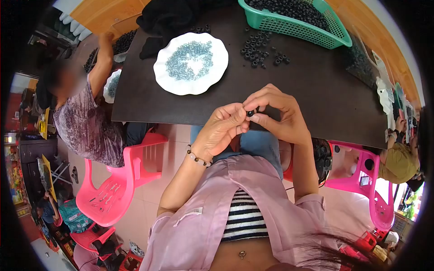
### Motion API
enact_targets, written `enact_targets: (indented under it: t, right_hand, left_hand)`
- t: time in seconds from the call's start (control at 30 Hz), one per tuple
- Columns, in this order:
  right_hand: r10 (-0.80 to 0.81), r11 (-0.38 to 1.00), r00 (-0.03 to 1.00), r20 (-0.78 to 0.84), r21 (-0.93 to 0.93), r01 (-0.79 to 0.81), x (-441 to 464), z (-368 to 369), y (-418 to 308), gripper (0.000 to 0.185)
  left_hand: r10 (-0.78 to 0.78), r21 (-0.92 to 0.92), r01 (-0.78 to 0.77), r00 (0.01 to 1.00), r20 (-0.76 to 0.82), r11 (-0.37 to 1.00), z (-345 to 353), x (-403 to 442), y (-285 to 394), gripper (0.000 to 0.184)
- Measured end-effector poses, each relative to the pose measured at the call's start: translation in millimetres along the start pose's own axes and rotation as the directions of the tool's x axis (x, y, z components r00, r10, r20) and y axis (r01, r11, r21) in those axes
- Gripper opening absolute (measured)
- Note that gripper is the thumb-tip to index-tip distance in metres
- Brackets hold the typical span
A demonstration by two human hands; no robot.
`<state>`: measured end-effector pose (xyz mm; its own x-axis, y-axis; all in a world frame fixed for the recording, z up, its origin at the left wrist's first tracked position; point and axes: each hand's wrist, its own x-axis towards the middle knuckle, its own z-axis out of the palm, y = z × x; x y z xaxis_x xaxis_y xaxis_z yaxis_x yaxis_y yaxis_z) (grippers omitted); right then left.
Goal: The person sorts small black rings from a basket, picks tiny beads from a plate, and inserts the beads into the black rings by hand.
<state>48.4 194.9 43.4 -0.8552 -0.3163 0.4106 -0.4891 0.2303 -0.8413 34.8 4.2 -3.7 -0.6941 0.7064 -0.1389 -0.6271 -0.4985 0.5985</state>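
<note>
In front of my body, just over the table's near edge, my two hands meet at a small black ring-shaped part (250, 113). My right hand (282, 115) pinches it between thumb and fingers. The fingertips of my left hand (224, 126) are closed against its left side; anything else inside them is hidden. Beyond my hands, a white wavy-edged plate (220, 54) carries many small clear bluish pieces. Loose black parts (255, 49) of a similar look lie scattered to the right of the plate.
A green basket (294, 34) full of black parts stands at the back of the dark table (203, 106). Black cloth (165, 18) lies behind the plate. A co-worker (86, 117) sits at left on a pink chair (106, 198); another person (400, 162) is at far right.
</note>
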Motion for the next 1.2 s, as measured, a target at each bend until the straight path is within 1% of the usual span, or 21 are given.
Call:
enact_targets:
  t: [0.03, 0.1, 0.13, 0.17, 0.2, 0.27, 0.33, 0.4, 0.5, 0.57, 0.7, 0.8, 0.93, 1.0, 1.03, 1.07, 1.1, 1.17, 1.2]
  right_hand:
    - [0.011, 1.0, 1.0, -0.014, 0.007, -0.011, 0, 1, -1, 0.024]
    - [0.021, 1.0, 0.999, -0.03, 0.015, -0.021, -2, 3, -2, 0.026]
    - [0.052, 0.998, 0.997, -0.056, 0.04, -0.05, -4, 4, -1, 0.026]
    - [0.084, 0.995, 0.993, -0.08, 0.066, -0.079, -5, 5, -1, 0.027]
    - [0.084, 0.995, 0.993, -0.079, 0.066, -0.079, -6, 6, 0, 0.027]
    - [0.134, 0.982, 0.986, -0.103, 0.148, -0.119, -7, 9, 2, 0.026]
    - [0.135, 0.981, 0.986, -0.093, 0.151, -0.12, -8, 9, 2, 0.025]
    - [0.133, 0.981, 0.988, -0.084, 0.154, -0.119, -8, 8, 2, 0.023]
    - [0.09, 0.991, 0.993, -0.079, 0.111, -0.081, -7, 5, 1, 0.021]
    - [0.049, 0.997, 0.996, -0.078, 0.056, -0.044, -6, 4, -1, 0.02]
    - [0.036, 0.999, 0.997, -0.067, 0.011, -0.035, -3, 4, -5, 0.021]
    - [0.02, 1.0, 0.998, -0.056, -0.002, -0.02, -1, 5, -6, 0.02]
    - [0.013, 1.0, 1.0, -0.024, -0.026, -0.013, 3, 8, -8, 0.019]
    - [0.012, 0.999, 1.0, -0.006, -0.04, -0.012, 8, 6, -12, 0.019]
    - [0.016, 0.999, 0.999, 0.043, -0.047, -0.014, 13, 4, -14, 0.018]
    - [0.024, 0.998, 0.995, 0.092, -0.055, -0.019, 18, 2, -16, 0.018]
    - [0.021, 0.998, 0.995, 0.097, -0.056, -0.016, 23, 0, -16, 0.018]
    - [0.09, 0.995, 0.987, 0.133, -0.054, -0.083, 41, -5, -12, 0.016]
    - [0.056, 0.991, 0.991, 0.125, -0.125, -0.04, 53, -6, -6, 0.014]
  left_hand:
    - [-0.001, 0.003, 0.001, 1.0, 0.001, 1.0, 1, 0, 0, 0.023]
    - [-0.022, -0.16, 0.021, 1.0, -0.006, 0.987, 5, 0, -1, 0.02]
    - [-0.023, -0.159, 0.022, 1.0, -0.006, 0.987, 6, -1, -2, 0.02]
    - [-0.036, -0.215, 0.038, 0.999, 0.012, 0.976, 8, -1, -4, 0.019]
    - [-0.047, -0.27, 0.053, 0.998, 0.03, 0.961, 8, -2, -4, 0.019]
    - [-0.057, -0.29, 0.066, 0.998, 0.038, 0.955, 8, -2, -4, 0.019]
    - [-0.067, -0.313, 0.078, 0.997, 0.046, 0.947, 9, -3, -5, 0.019]
    - [-0.066, -0.307, 0.076, 0.997, 0.042, 0.949, 10, -4, -4, 0.018]
    - [-0.073, -0.281, 0.089, 0.995, 0.067, 0.955, 10, -5, -5, 0.017]
    - [-0.08, -0.272, 0.091, 0.995, 0.051, 0.958, 10, -5, -5, 0.017]
    - [-0.093, -0.256, 0.094, 0.996, 0.017, 0.962, 10, -8, -3, 0.018]
    - [-0.073, -0.246, 0.08, 0.997, 0.035, 0.966, 9, -12, -4, 0.02]
    - [-0.043, -0.254, 0.04, 0.999, -0.006, 0.966, 13, -16, 0, 0.02]
    - [-0.004, -0.231, -0.002, 1.0, -0.023, 0.973, 11, -18, -1, 0.019]
    - [0.003, -0.233, -0.008, 1.0, -0.023, 0.972, 11, -20, 0, 0.019]
    - [0.023, -0.209, -0.036, 0.998, -0.067, 0.977, 12, -23, 1, 0.019]
    - [0.045, -0.182, -0.065, 0.993, -0.109, 0.981, 12, -24, 1, 0.02]
    - [0.068, -0.153, -0.085, 0.991, -0.115, 0.985, 7, -29, 4, 0.021]
    - [0.084, -0.121, -0.099, 0.989, -0.12, 0.988, 4, -30, 5, 0.022]
